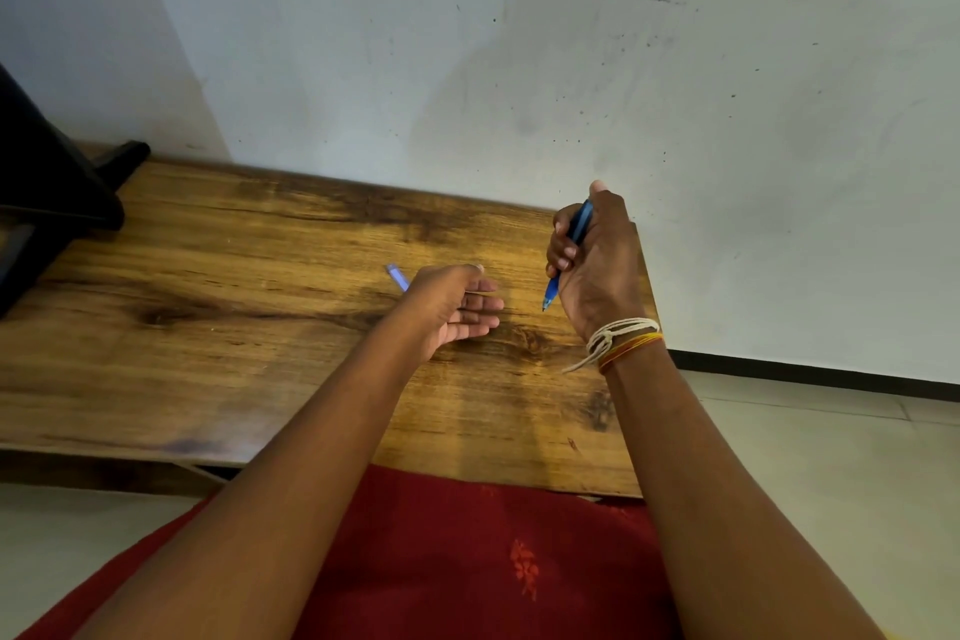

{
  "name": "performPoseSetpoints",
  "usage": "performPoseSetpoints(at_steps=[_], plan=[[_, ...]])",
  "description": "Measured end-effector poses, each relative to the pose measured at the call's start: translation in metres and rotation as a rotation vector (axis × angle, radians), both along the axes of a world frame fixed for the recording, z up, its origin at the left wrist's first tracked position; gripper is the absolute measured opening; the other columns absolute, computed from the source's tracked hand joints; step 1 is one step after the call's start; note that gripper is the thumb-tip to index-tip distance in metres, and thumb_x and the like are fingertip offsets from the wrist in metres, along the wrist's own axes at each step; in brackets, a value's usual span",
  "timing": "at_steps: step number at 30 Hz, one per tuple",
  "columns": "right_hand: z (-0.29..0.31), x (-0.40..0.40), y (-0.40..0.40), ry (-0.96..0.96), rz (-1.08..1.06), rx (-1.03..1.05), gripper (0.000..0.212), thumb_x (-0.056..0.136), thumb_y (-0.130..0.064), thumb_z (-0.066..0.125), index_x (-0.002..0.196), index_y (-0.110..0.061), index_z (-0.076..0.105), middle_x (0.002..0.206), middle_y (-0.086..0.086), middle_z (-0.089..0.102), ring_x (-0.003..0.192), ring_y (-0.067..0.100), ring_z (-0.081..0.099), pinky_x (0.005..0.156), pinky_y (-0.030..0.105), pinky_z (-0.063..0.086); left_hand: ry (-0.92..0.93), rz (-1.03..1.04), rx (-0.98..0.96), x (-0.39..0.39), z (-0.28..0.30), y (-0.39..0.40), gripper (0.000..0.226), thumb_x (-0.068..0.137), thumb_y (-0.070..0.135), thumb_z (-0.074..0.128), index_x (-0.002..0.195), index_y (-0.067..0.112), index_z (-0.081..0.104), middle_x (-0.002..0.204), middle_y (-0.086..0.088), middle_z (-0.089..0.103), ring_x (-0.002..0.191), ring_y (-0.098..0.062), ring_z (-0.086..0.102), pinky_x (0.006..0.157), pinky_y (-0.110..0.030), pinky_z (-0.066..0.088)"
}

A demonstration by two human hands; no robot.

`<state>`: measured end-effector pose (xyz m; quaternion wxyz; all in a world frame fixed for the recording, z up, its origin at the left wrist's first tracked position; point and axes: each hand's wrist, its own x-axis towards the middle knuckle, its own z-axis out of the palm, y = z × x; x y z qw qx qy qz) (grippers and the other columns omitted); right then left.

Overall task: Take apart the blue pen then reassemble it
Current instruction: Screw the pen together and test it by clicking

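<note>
My right hand (597, 260) is closed around the blue pen (551, 294), held upright above the right end of the wooden table (234, 327). The pen's tip points down and to the left, a little above the wood; its top end shows by my thumb. My left hand (457, 309) hovers over the table just left of the pen tip, palm turned right, fingers apart and holding nothing. A pale blue pen part (397, 277) lies on the table behind my left hand, partly hidden by it.
A black object (57, 192) stands at the table's far left end. The white wall (519, 68) rises right behind the table. The table's right edge runs just beyond my right hand, with tiled floor (805, 457) past it. Red cloth (467, 561) covers my lap.
</note>
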<state>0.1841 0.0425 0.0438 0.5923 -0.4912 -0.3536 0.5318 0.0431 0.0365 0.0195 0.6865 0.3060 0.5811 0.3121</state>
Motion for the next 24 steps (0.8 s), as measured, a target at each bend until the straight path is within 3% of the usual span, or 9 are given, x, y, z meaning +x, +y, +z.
performPoseSetpoints(at_steps=[24], plan=[[0.0009, -0.0027, 0.0001, 0.016, 0.001, -0.024, 0.051, 0.099, -0.040, 0.032, 0.058, -0.014, 0.046, 0.042, -0.006, 0.032, 0.048, 0.013, 0.024, 0.053, 0.030, 0.025, -0.007, -0.001, 0.000, -0.0038, -0.0020, 0.0007, 0.034, 0.098, 0.022, 0.045, 0.115, -0.003, 0.061, 0.108, -0.021, 0.067, 0.084, -0.028, 0.065, 0.078, -0.034, 0.053]])
